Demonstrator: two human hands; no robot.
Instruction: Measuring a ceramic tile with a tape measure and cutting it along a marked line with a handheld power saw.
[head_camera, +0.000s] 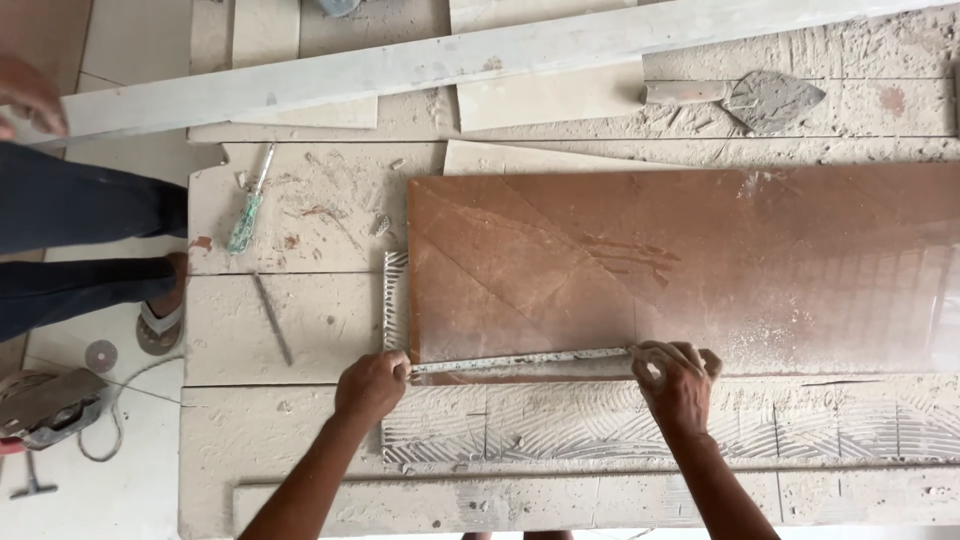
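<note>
Both hands pinch one thin strip (520, 361) along the brown tile's (680, 265) near edge: left hand (372, 385) at one end, right hand (678, 375) at the other. Past the tile lie one trowel (760, 98) and one screwdriver (248, 205).

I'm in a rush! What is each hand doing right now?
Left hand: closed on one end of the mortar-crusted metal strip.
Right hand: closed on its other end.

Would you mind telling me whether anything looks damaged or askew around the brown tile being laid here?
The brown tile lies square, but faint diagonal scratch lines cross its dusty left half. The left hand and right hand hold a narrow strip along its near edge. Mortar crumbs litter the floor around a green-handled screwdriver.
</note>
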